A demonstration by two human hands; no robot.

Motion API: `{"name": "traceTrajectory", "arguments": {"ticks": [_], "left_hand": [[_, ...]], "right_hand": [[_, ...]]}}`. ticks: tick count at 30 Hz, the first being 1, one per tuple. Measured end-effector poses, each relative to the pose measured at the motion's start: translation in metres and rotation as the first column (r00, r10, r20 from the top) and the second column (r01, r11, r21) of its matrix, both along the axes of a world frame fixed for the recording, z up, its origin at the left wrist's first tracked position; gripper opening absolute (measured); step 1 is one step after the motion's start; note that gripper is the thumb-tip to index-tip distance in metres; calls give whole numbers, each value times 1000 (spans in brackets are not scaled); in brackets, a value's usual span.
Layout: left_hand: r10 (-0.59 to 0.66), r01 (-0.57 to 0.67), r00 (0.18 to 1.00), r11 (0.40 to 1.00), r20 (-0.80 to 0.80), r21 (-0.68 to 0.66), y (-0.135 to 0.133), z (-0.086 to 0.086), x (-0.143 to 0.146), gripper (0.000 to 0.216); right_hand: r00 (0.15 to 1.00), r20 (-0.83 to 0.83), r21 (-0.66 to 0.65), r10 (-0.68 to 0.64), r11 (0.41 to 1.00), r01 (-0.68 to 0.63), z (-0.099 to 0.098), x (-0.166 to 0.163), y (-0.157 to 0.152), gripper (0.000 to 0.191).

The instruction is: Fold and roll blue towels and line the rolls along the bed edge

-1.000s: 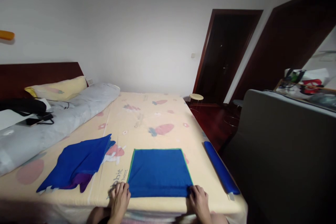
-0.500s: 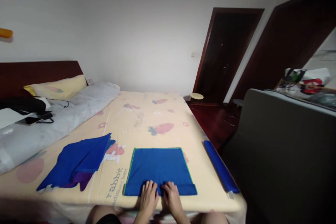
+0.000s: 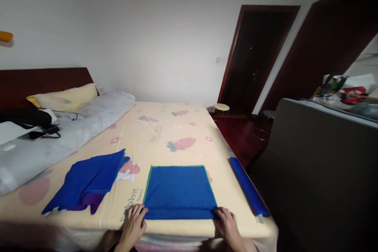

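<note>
The left hand (image 3: pixel 133 223) lies flat with fingers spread on the near left corner of the blue cloth (image 3: pixel 179 189), and the right hand (image 3: pixel 227 223) presses the near right corner the same way; neither grips, both rest open on the fabric. The cloth lies flat at the near edge of the bed (image 3: pixel 165 134), its near edge turned over in a narrow fold. A pile of blue cloths (image 3: pixel 85 183) sits to its left, a rolled blue cloth (image 3: pixel 248 189) along the bed's right edge.
</note>
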State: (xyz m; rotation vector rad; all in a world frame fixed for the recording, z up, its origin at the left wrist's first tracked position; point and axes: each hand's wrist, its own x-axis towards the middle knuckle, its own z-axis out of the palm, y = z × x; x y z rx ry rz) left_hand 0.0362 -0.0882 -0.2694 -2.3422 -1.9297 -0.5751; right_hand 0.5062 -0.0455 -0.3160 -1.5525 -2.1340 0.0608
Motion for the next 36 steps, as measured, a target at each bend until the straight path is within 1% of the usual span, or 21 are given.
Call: {"name": "traceTrajectory", "arguments": {"ticks": [2, 4, 8, 13, 15, 17, 20, 23, 25, 28, 29, 30, 31, 33, 35, 36], "left_hand": [[3, -3, 1000, 1000, 13, 27, 3, 4, 2, 41], [-7, 5, 999, 998, 34, 62, 5, 8, 4, 37], [-23, 16, 998, 991, 51, 135, 4, 13, 3, 32], [5, -21, 998, 973, 68, 232, -8, 6, 0, 25], [26, -48, 994, 974, 104, 221, -11, 3, -1, 22], [64, -94, 985, 979, 159, 184, -10, 1, -3, 18], [132, -170, 951, 978, 280, 117, 2, 5, -6, 14], [198, -230, 909, 972, 366, 45, 19, 12, -5, 15], [277, -283, 904, 959, 325, -31, 28, 18, -1, 18], [408, -384, 902, 907, 140, -172, 34, 23, 8, 24], [437, -417, 896, 888, 78, -193, 34, 24, 11, 27], [457, -444, 889, 877, 30, -184, 33, 25, 15, 30], [466, -461, 885, 875, 0, -148, 32, 25, 19, 33], [436, -436, 900, 900, -7, -31, 30, 28, 32, 37], [314, -315, 949, 948, 28, 47, 27, 30, 53, 36], [229, -232, 972, 971, 51, 52, 25, 30, 67, 35]], "right_hand": [[998, 11, 37, -59, 998, 59, 2, -3, 4, 42], [997, 5, 53, -80, 995, 79, 7, -5, 8, 42], [999, -30, 5, -18, 1000, 18, 19, -2, 7, 32], [993, -112, 29, -20, 999, 23, 26, 7, -5, 23], [984, -172, -4, -50, 999, 50, 27, 8, -10, 20], [967, -230, -65, -108, 993, 95, 30, 5, -11, 20], [941, -273, -148, -197, 976, 161, 37, -2, -4, 23], [936, -268, -164, -227, 968, 188, 42, -9, 9, 30], [937, -254, -147, -241, 967, 209, 43, -12, 17, 32], [938, -228, -109, -260, 964, 241, 40, -16, 22, 26], [937, -219, -92, -271, 962, 257, 39, -17, 22, 24], [935, -208, -63, -286, 958, 279, 37, -19, 22, 24], [933, -197, -22, -302, 953, 304, 36, -22, 22, 25], [940, -176, 83, -292, 947, 309, 36, -35, 20, 28], [971, -145, 163, -192, 963, 215, 38, -59, 15, 29], [984, -130, 173, -122, 974, 143, 41, -74, 12, 30]]}}
